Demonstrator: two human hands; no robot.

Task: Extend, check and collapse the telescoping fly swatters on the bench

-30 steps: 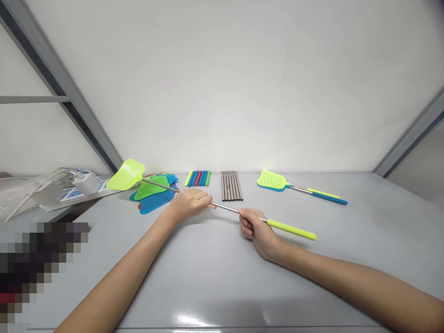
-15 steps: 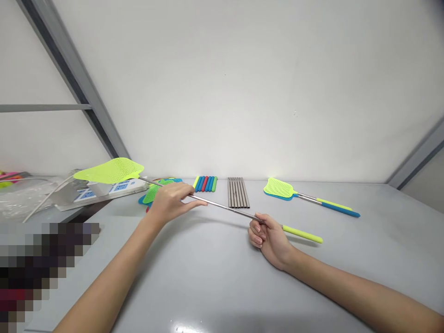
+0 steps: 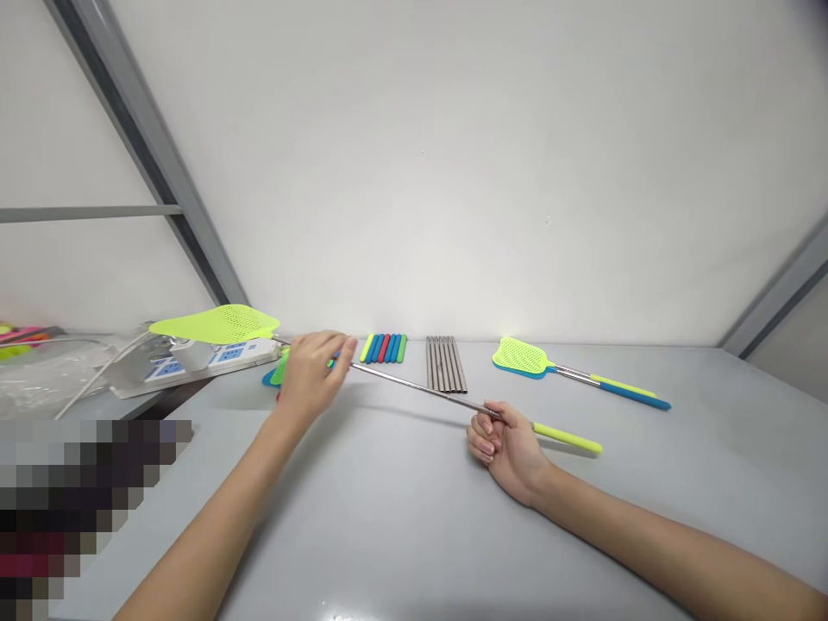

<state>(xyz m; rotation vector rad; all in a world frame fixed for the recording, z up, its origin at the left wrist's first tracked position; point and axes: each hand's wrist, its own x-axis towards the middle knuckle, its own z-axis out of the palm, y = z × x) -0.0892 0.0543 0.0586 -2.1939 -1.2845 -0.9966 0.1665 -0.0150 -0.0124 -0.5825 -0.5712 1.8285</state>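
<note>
A yellow-green fly swatter [image 3: 220, 325] with a long thin metal shaft slants across the front of me, above the table. My left hand [image 3: 314, 375] is curled over the shaft close to the perforated head, its thumb raised; the far fingers are partly hidden. Near the yellow-green handle, my right hand [image 3: 514, 448] pinches the shaft between thumb and fingers, palm turned up. Behind my left hand a pile of blue and green swatter heads [image 3: 277, 371] is mostly covered.
Several coloured handle grips [image 3: 384, 348] lie in a row by the wall, beside several metal tubes [image 3: 446, 365]. To the right rest two stacked swatters [image 3: 521, 356], yellow-green over blue. At left are a power strip [image 3: 213, 360] with cables and clear plastic bags [image 3: 97, 371].
My left hand has moved left along with the swatter's head, and more shaft shows between my hands. Its thumb has lifted. The view has shifted slightly; my right hand keeps its hold near the handle.
</note>
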